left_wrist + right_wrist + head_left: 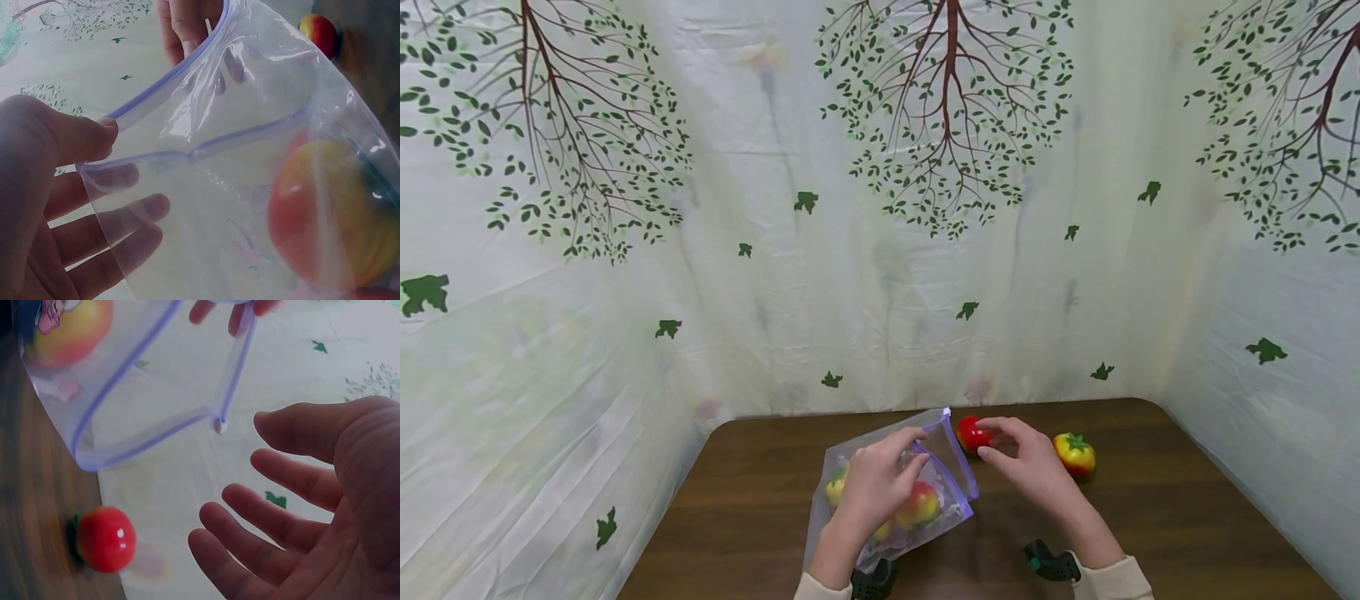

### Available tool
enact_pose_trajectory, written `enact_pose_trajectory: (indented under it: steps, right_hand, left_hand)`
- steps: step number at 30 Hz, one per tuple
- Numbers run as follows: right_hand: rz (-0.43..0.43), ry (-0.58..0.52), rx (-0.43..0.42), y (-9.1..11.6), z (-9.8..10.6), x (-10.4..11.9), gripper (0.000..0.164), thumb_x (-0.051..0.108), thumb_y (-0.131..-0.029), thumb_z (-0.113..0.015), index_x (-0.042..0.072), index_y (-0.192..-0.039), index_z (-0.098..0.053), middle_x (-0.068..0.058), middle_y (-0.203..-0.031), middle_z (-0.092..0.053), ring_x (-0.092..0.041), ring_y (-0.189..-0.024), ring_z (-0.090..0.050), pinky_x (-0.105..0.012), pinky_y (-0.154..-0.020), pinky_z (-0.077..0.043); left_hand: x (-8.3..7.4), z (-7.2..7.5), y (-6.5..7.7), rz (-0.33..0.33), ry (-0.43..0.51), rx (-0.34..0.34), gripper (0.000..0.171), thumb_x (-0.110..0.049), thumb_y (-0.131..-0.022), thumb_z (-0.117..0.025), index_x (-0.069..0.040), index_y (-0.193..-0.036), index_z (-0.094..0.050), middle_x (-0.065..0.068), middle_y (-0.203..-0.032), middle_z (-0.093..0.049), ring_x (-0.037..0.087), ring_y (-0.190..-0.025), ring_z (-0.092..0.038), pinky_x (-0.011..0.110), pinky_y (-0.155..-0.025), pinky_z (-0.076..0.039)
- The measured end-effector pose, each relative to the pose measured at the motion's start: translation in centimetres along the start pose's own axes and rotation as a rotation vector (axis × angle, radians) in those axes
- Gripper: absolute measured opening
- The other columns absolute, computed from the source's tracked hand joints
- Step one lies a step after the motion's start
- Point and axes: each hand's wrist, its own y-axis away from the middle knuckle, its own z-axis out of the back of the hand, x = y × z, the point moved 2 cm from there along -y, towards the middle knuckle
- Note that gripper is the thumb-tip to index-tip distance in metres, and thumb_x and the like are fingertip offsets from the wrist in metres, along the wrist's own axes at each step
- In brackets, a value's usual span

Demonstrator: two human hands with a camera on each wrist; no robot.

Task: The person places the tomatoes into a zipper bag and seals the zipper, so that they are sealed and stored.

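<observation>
My left hand (pixel 877 483) pinches the edge of a clear zip bag (pixel 200 225) between thumb and fingers, with the other fingers behind the film. Its purple-edged mouth (pixel 145 440) gapes toward the right. Inside lie a red-and-yellow toy fruit (pixel 919 505), which looks like an apple, and a yellow one (pixel 835 487) at the left. My right hand (pixel 1026 462) is beside the bag's mouth, fingers spread and holding nothing. A shiny red toy tomato (pixel 107 539) sits on the table; in the head view the right fingertips overlap it.
Right of the right hand stands a yellow-and-red toy fruit (pixel 1075 455) with a green leafy top. The brown wooden table (pixel 737 500) ends at a pale curtain (pixel 880 333) printed with trees and leaves, which also hangs on both sides.
</observation>
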Motion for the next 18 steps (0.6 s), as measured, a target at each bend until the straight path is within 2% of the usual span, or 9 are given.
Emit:
enact_pose_trajectory:
  steps: [10, 18]
  right_hand:
    - [0.052, 0.106, -0.050, -0.3, 1.3, -1.4, 0.041, 0.020, -0.089, -0.078, 0.014, -0.128, -0.065, -0.004, -0.125, -0.064, -0.025, -0.107, -0.063, -0.047, -0.091, -0.053]
    - [0.075, 0.225, -0.065, 0.1, 2.5, -3.6, 0.039, 0.022, -0.092, -0.076, 0.014, -0.128, -0.065, -0.006, -0.121, -0.063, -0.029, -0.107, -0.061, -0.048, -0.088, -0.054]
  left_hand:
    - [0.0, -0.3, 0.0, -0.047, -0.023, -0.037, 0.023, -0.022, -0.090, -0.078, -0.020, -0.112, -0.070, -0.011, -0.105, -0.072, 0.004, -0.084, -0.068, 0.026, -0.068, -0.054]
    - [0.2, -0.7, 0.1, -0.040, 0.001, -0.011, 0.023, -0.021, -0.092, -0.076, -0.021, -0.114, -0.070, -0.011, -0.106, -0.072, 0.000, -0.079, -0.064, 0.023, -0.067, -0.053]
